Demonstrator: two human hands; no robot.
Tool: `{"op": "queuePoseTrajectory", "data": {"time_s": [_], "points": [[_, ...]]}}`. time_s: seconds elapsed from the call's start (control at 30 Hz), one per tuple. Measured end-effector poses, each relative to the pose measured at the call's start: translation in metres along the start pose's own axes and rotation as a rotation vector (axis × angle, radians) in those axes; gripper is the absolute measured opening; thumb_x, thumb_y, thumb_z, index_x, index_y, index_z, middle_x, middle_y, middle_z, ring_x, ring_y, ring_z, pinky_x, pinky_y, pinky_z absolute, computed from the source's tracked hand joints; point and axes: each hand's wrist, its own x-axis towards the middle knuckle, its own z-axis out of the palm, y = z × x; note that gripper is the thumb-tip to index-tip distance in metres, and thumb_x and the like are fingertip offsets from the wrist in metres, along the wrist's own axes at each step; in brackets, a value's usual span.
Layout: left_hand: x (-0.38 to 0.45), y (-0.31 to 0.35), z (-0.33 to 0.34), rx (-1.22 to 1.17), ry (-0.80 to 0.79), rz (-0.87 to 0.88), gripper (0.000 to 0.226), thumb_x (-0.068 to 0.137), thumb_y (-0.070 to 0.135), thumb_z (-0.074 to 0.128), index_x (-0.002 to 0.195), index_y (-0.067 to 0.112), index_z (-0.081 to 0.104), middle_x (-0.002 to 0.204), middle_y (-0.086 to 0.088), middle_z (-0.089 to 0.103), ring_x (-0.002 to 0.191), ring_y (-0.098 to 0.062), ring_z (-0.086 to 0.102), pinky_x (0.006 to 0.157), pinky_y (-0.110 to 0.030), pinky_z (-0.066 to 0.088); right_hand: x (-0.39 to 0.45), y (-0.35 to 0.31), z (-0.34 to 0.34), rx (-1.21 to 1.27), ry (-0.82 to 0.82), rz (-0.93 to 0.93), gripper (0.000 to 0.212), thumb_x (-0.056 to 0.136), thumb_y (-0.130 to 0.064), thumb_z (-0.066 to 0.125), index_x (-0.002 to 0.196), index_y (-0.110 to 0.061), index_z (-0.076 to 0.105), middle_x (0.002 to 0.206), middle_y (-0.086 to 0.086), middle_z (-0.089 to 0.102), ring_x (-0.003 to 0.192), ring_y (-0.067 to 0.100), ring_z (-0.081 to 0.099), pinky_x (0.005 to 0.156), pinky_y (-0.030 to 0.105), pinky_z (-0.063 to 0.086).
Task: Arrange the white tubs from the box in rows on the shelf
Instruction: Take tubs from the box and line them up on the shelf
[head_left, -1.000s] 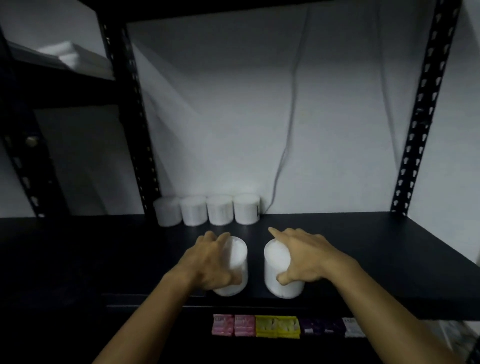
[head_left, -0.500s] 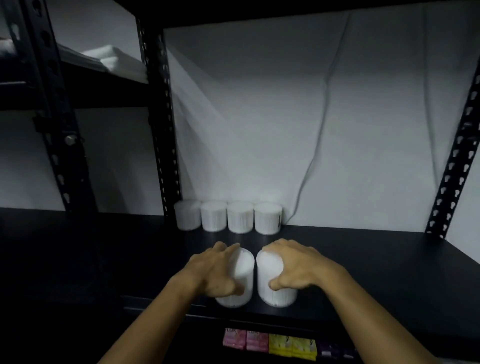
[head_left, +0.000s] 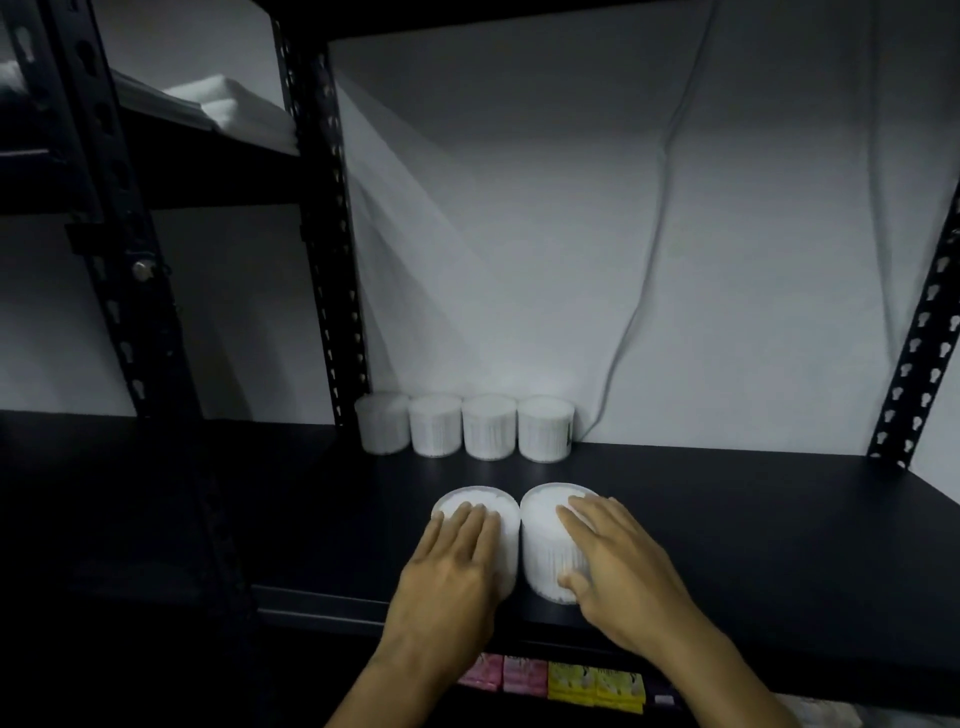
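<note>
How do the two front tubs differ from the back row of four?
The front tubs stand near the shelf edge; the back row sits against the wall. The left hand and right hand rest on the front tubs; the back row is untouched. All are white, upright cylinders.

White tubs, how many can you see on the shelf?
6. Four stand in a row against the back wall; one under the left hand, one under the right hand.
</note>
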Motion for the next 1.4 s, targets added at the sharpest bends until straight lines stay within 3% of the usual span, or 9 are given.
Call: {"op": "queuePoseTrajectory", "data": {"time_s": [0.13, 0.3, 0.4, 0.5, 0.67, 0.9, 1.07, 1.27, 1.4], "points": [[0.005, -0.02, 0.004, 0.042, -0.011, -0.071, 0.075, 0.054, 0.018, 0.082, 0.125, 0.01, 0.057, 0.128, -0.003, 0.06, 0.125, -0.023, 0.053, 0.108, -0.044, 0.034, 0.021, -0.007, 0.016, 0.018, 0.009, -0.026, 0.058, 0.093, -0.031, 0.053, 0.144, -0.018, 0.03, 0.152, -0.007, 0.023, 0.142, 0.011, 0.01, 0.111, 0.02, 0.015], [0.013, -0.05, 0.003, 0.016, -0.048, -0.145, 0.071, 0.076, 0.013, 0.067, 0.14, 0.012, 0.039, 0.146, -0.002, 0.042, 0.141, -0.021, 0.031, 0.116, -0.037, 0.009, 0.06, -0.022, 0.04, 0.032, 0.053, -0.056, 0.057, 0.089, -0.024, 0.058, 0.14, -0.015, 0.033, 0.147, -0.002, 0.029, 0.139, 0.017, 0.017, 0.111, 0.023, 0.02], [0.022, -0.069, 0.003, -0.028, -0.017, -0.172, 0.067, 0.08, 0.011, 0.063, 0.141, 0.012, 0.035, 0.147, -0.002, 0.038, 0.141, -0.02, 0.026, 0.117, -0.033, 0.003, 0.087, -0.03, 0.053, 0.05, 0.068, -0.062, 0.055, 0.085, -0.019, 0.061, 0.134, -0.012, 0.037, 0.142, 0.002, 0.033, 0.136, 0.02, 0.022, 0.109, 0.025, 0.024], [0.033, -0.089, 0.007, -0.049, -0.014, -0.212, 0.059, 0.08, 0.01, 0.06, 0.135, 0.011, 0.039, 0.142, -0.004, 0.041, 0.138, -0.023, 0.03, 0.118, -0.036, 0.008, 0.113, -0.037, 0.063, 0.062, 0.05, -0.066, 0.059, 0.082, -0.017, 0.064, 0.134, -0.01, 0.037, 0.141, 0.004, 0.034, 0.134, 0.021, 0.025, 0.109, 0.027, 0.026], [0.056, -0.118, 0.012, -0.085, -0.019, -0.295, 0.047, 0.084, 0.01, 0.057, 0.127, 0.01, 0.042, 0.137, -0.006, 0.042, 0.13, -0.024, 0.032, 0.111, -0.042, 0.033, 0.155, -0.047, 0.081, 0.071, 0.018, -0.055, 0.063, 0.08, -0.015, 0.067, 0.134, -0.008, 0.035, 0.14, 0.006, 0.034, 0.133, 0.022, 0.027, 0.107, 0.03, 0.03], [0.08, -0.164, 0.036, -0.144, 0.028, -0.347, 0.04, 0.087, 0.013, 0.057, 0.125, 0.009, 0.048, 0.133, -0.009, 0.046, 0.128, -0.025, 0.039, 0.106, -0.034, 0.038, 0.202, -0.061, 0.099, 0.075, 0.011, -0.061, 0.065, 0.078, -0.017, 0.068, 0.134, -0.007, 0.035, 0.141, 0.008, 0.034, 0.134, 0.025, 0.026, 0.11, 0.031, 0.029], [0.089, -0.188, 0.047, -0.164, 0.094, -0.327, 0.033, 0.085, 0.011, 0.056, 0.118, 0.007, 0.056, 0.121, -0.009, 0.056, 0.114, -0.024, 0.052, 0.099, -0.032, 0.043, 0.216, -0.07, 0.111, 0.063, 0.062, -0.075, 0.068, 0.078, -0.019, 0.068, 0.135, -0.007, 0.034, 0.14, 0.008, 0.036, 0.132, 0.025, 0.027, 0.111, 0.03, 0.027], [0.09, -0.196, 0.053, -0.178, 0.064, -0.351, 0.043, 0.084, 0.012, 0.059, 0.126, 0.008, 0.05, 0.131, -0.009, 0.051, 0.124, -0.026, 0.044, 0.102, -0.032, 0.039, 0.217, -0.073, 0.112, 0.012, 0.083, -0.101, 0.063, 0.08, -0.02, 0.065, 0.133, -0.007, 0.036, 0.137, 0.009, 0.038, 0.13, 0.026, 0.028, 0.11, 0.03, 0.026], [0.09, -0.203, 0.059, -0.18, 0.048, -0.356, 0.039, 0.084, 0.018, 0.06, 0.121, 0.011, 0.052, 0.126, -0.007, 0.054, 0.117, -0.023, 0.048, 0.098, -0.031, 0.043, 0.214, -0.077, 0.111, -0.044, 0.087, -0.113, 0.058, 0.08, -0.023, 0.066, 0.129, -0.006, 0.039, 0.132, 0.01, 0.041, 0.127, 0.027, 0.032, 0.111, 0.032, 0.025]]}}
